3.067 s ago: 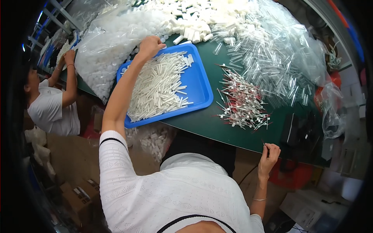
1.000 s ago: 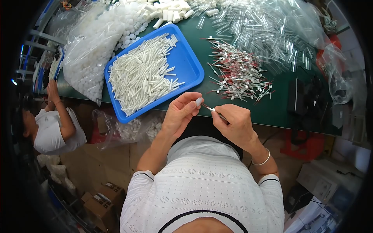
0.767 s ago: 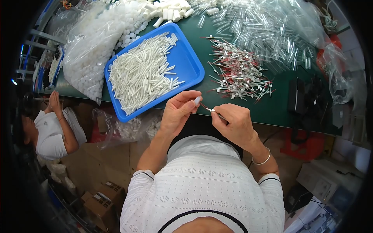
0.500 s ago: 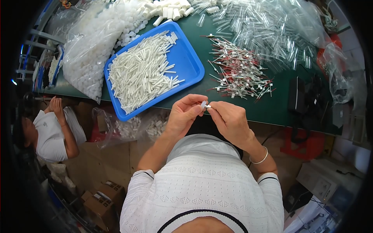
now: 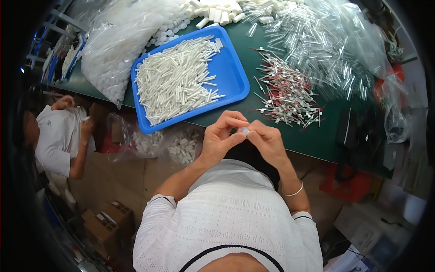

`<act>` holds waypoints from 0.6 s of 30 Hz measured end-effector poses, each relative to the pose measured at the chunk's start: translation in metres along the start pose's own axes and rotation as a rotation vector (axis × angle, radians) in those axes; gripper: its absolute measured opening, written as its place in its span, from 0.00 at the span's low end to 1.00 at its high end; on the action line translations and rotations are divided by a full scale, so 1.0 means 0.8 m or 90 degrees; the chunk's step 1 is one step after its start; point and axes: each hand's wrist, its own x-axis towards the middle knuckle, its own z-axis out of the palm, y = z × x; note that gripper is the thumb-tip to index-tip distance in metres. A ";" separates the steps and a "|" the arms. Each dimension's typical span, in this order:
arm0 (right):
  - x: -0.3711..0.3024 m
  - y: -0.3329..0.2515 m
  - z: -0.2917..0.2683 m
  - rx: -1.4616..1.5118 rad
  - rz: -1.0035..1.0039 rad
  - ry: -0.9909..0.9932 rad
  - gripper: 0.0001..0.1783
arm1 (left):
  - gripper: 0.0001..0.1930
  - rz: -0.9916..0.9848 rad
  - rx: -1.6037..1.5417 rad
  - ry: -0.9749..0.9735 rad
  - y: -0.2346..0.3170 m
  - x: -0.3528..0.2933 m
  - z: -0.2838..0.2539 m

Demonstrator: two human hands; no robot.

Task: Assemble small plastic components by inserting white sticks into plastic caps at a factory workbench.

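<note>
My left hand (image 5: 220, 137) and my right hand (image 5: 268, 141) meet in front of my body at the table's near edge. Between their fingertips is a small translucent white cap (image 5: 245, 131), pinched from both sides. Fingers cover part of it, and whether another piece sits in it is hidden. Just beyond the hands, to the left, lies a blue tray (image 5: 230, 78) heaped with short white rods (image 5: 174, 81). A loose pile of thin red-and-white wired pieces (image 5: 290, 93) is nearest my right hand, on the green table (image 5: 226, 117).
Clear tubes (image 5: 312, 54) spread at the back right. White cylinders (image 5: 220, 17) and a plastic bag of white caps (image 5: 106, 61) lie at the back left. A black device (image 5: 346, 129) sits at right. Bagged white pieces (image 5: 182, 148) are below the table; another person (image 5: 61, 136) is at left.
The small white stick-like piece seen at my right fingertips no longer shows. My right fingers have closed in on the cap. The view has shifted slightly, and the other person's hands have moved apart.
</note>
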 end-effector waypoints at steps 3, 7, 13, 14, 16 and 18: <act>0.009 -0.007 -0.021 0.065 0.095 -0.093 0.10 | 0.13 -0.006 0.295 -0.108 0.027 0.011 -0.003; 0.003 -0.011 -0.023 0.211 0.164 -0.108 0.10 | 0.12 0.042 0.609 -0.101 0.078 0.062 -0.055; 0.006 -0.004 -0.018 0.288 0.096 0.051 0.13 | 0.03 0.285 1.214 -0.157 0.059 0.122 -0.117; 0.008 -0.005 -0.018 0.311 0.078 0.098 0.13 | 0.04 0.289 1.256 -0.172 0.056 0.124 -0.119; 0.011 -0.002 -0.023 0.297 0.030 0.160 0.14 | 0.04 0.304 1.162 -0.161 0.062 0.123 -0.099; 0.016 -0.007 -0.024 0.289 -0.023 0.199 0.14 | 0.06 0.147 0.943 -0.096 0.070 0.107 -0.069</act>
